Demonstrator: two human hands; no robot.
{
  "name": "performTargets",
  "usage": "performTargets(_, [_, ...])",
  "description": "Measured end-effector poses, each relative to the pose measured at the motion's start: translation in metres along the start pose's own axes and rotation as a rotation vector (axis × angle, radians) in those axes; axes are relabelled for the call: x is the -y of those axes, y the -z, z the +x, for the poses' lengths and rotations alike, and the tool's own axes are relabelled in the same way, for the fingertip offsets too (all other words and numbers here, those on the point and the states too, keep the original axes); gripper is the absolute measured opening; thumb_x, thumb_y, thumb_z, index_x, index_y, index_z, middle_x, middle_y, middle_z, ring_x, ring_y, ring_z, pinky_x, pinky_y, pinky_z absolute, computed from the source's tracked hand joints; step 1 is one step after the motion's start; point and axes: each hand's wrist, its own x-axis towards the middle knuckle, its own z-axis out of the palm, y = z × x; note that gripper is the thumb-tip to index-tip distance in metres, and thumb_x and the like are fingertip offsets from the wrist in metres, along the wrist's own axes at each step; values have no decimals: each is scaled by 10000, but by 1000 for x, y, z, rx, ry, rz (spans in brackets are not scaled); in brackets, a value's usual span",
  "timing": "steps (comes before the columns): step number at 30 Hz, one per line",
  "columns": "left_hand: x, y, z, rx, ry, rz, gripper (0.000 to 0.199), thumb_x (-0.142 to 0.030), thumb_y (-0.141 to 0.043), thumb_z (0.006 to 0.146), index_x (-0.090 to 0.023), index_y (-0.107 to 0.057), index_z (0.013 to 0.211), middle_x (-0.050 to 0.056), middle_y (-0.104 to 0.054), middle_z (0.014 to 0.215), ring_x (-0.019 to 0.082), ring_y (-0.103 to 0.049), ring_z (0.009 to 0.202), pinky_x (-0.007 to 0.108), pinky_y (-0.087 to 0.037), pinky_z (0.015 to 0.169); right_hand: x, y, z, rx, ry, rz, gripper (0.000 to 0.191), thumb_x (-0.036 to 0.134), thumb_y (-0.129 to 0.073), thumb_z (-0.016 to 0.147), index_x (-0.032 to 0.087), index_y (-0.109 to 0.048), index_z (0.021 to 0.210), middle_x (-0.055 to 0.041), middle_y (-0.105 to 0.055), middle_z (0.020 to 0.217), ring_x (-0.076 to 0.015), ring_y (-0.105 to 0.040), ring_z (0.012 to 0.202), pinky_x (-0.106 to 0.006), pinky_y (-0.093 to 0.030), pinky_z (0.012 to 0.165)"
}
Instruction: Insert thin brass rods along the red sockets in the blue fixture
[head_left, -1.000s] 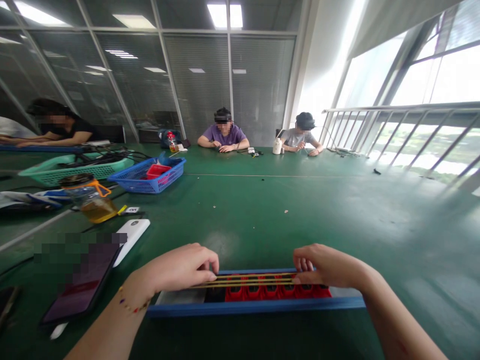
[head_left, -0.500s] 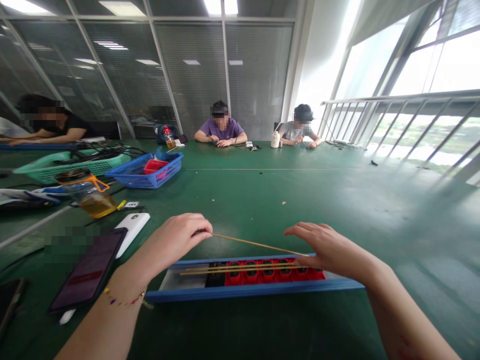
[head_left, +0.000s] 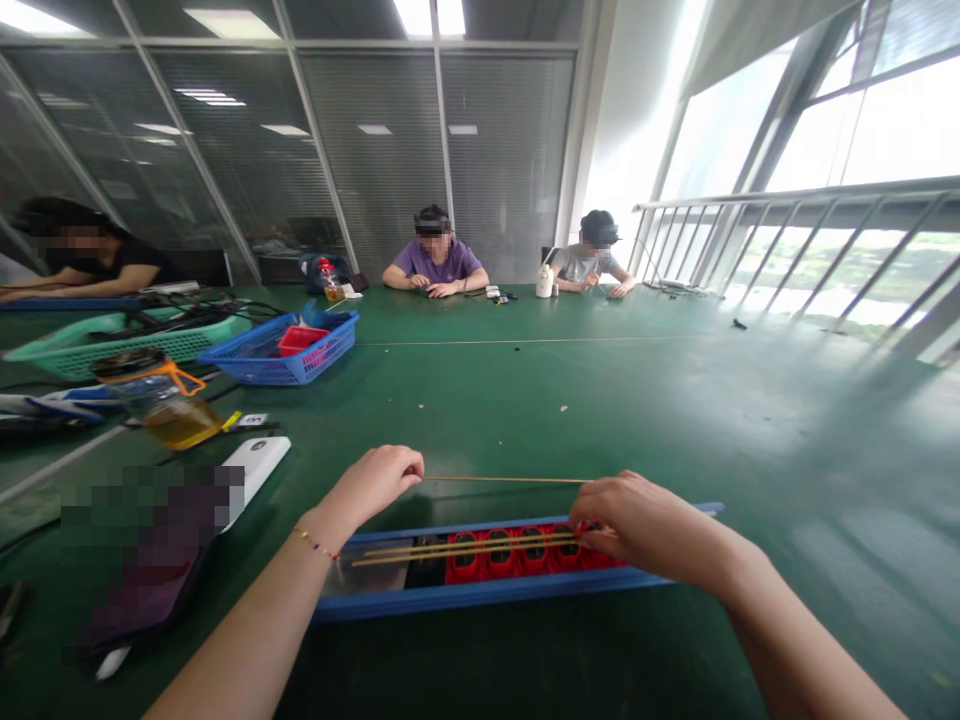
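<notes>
My left hand (head_left: 384, 478) pinches the left end of a thin bamboo stick (head_left: 502, 479), held level above the table behind a long tray. Its right end passes out of sight behind my right hand (head_left: 626, 515). The fingers of that hand are curled down with the thumb close to them, at the right ends of two more bamboo sticks (head_left: 450, 550); the exact grip is partly hidden. Those two lie lengthwise over the blue-edged tray (head_left: 480, 600). Inside it are red holders (head_left: 499, 563) with black parts, a black piece (head_left: 426, 565) and a grey flat area at the left.
Left of the tray lie a partly blurred-out phone (head_left: 150, 570) and a white device (head_left: 262, 462). Beyond stand a jar of amber liquid (head_left: 180, 418), a blue basket (head_left: 281, 365) and a green basket (head_left: 112, 350). Several people sit across the green table (head_left: 465, 410).
My right hand has lowered and its spread fingers have curled in at the stick ends. The lifted stick, slanted before, is now level. The view has shifted slightly.
</notes>
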Motion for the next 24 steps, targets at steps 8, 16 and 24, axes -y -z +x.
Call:
performTargets(8, [2, -22, 4, 31, -20, -4, 135, -234, -495, 776, -220, -621, 730, 10, -635, 779, 150, -576, 730, 240, -397, 665, 0, 1, -1, 0, -5, -20, 166, 186, -465, 803, 220, -625, 827, -16, -647, 807, -164, -591, 739, -238, -394, 636])
performTargets(16, [0, -28, 4, -3, -66, -17, 158, -196, -461, 803, -223, -614, 776, 17, -609, 842, 145, -568, 770, 243, -399, 703, -15, 12, -3, 1, -21, 64, 144, 237, -457, 829, 220, -600, 823, 0, -630, 798, -139, -561, 706, -220, -385, 611])
performTargets(24, [1, -30, 6, 5, -45, -30, 170, -203, -447, 808, -221, -615, 803, 15, -602, 865, 142, -560, 792, 244, -401, 730, -62, 23, -26, -72, -293, -34, 144, 292, -475, 809, 237, -607, 793, 4, -637, 716, -148, -562, 626, -232, -358, 545])
